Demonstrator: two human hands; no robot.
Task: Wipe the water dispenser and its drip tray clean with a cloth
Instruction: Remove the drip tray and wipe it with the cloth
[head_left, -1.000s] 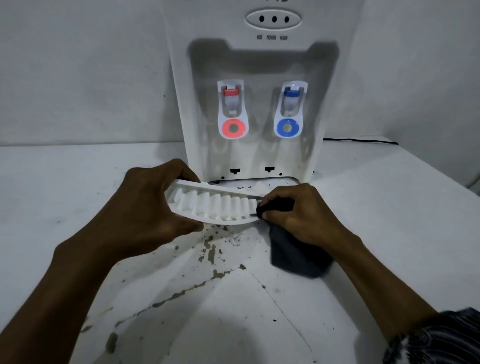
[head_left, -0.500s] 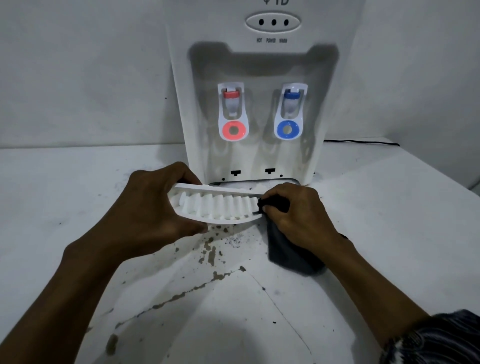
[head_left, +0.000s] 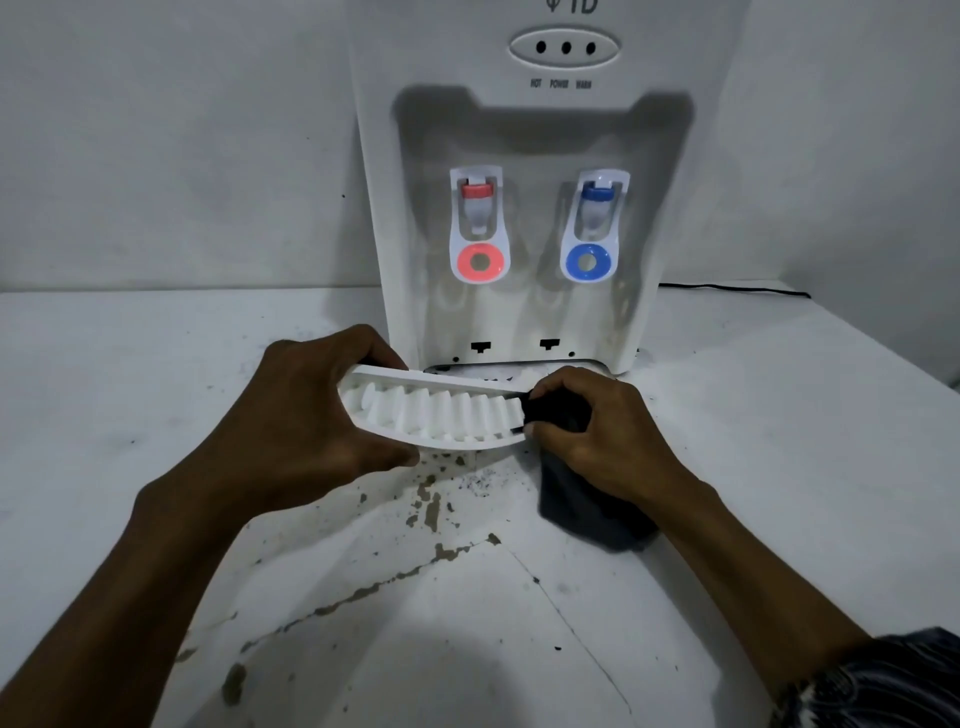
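Head view: the left hand (head_left: 306, 410) grips the tray (head_left: 431, 415) at one end, holding it tilted. The right hand (head_left: 597, 431) pinches the cloth (head_left: 587, 514) against the other end. This looks like the tray-wiping step. Next, the cloth needs to sweep along the ribs toward the left hand, whose fingers would limit it. The dispenser (head_left: 545, 130) stands just beyond both hands, and the table (head_left: 156, 389) beneath them is flecked with dirt.
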